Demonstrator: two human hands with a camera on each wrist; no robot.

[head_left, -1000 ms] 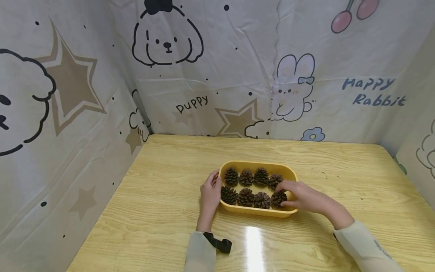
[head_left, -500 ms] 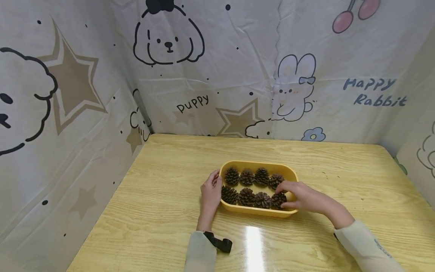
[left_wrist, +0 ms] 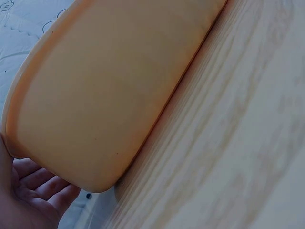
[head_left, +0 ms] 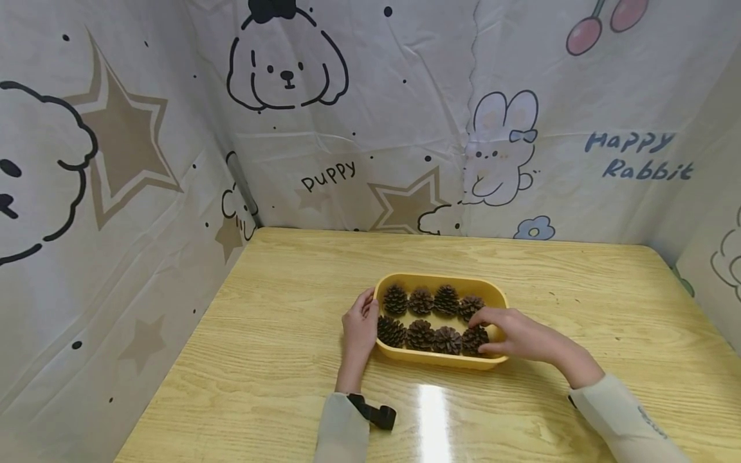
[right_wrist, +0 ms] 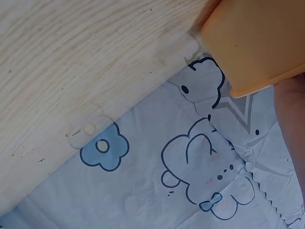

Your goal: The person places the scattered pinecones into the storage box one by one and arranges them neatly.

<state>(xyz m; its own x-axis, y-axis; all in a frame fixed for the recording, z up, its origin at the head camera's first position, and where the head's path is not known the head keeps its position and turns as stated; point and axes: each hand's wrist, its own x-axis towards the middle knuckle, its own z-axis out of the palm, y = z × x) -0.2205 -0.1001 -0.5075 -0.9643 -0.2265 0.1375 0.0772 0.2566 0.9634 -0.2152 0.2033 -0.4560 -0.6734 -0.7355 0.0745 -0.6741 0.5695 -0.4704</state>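
Observation:
Several brown pine cones (head_left: pixel 420 335) stand in two rows inside a yellow plastic bin (head_left: pixel 440 361). My right hand (head_left: pixel 523 335) reaches over the bin's right end. Its thumb and fingers pinch the pine cone (head_left: pixel 471 341) at the right of the front row. My left hand (head_left: pixel 360 326) holds the bin's left end. In the left wrist view, the left fingers (left_wrist: pixel 45 186) lie against the bin's end wall (left_wrist: pixel 90 109), with the thumb side up at the rim. The right wrist view shows the bin's outer wall (right_wrist: pixel 262 43) and part of the right hand (right_wrist: pixel 291 109); the fingertips are hidden there.
The bin stands on a light wood-grain table (head_left: pixel 278 321). A pale curtain (head_left: pixel 405 116) with cartoon prints hangs behind the table and along its sides. A black strap (head_left: pixel 373 413) is around the left wrist over the sleeve. Small dark specks (head_left: pixel 570 300) lie to the right of the bin.

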